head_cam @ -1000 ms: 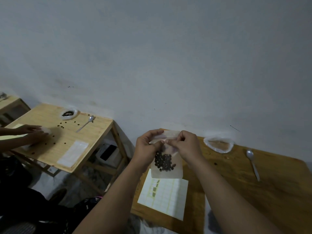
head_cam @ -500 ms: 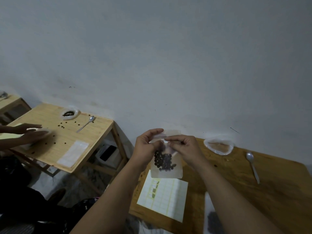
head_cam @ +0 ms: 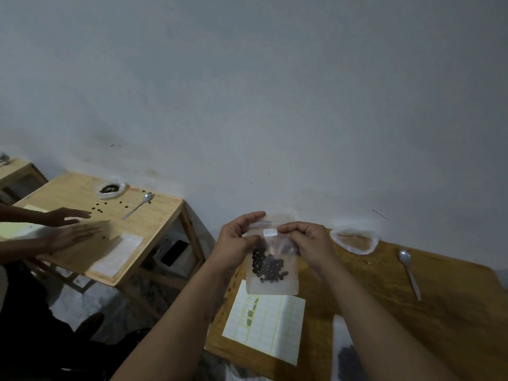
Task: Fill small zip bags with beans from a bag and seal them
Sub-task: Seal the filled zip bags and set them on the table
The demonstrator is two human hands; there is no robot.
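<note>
Beans (head_cam: 268, 266) are already inside the small zip bag (head_cam: 272, 285), whose top the left hand (head_cam: 235, 241) and right hand (head_cam: 309, 243) both pinch, sealing seemingly underway

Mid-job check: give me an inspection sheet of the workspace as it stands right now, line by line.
Surface: brown wooden table, dimly lit.
Job's things: small clear plastic zip bag held upright above the table, dark beans inside; rolled-open clear plastic bag near the wall, looks nearly empty; silver metal spoon lying beside it.
Clutter: white-and-yellow label sheet under the zip bag.
Grippers: left hand and right hand both pinch the zip bag's top.
Cables: nothing seen.
Surroundings: grey-white wall; second wooden table at left, another person's hands on it.
</note>
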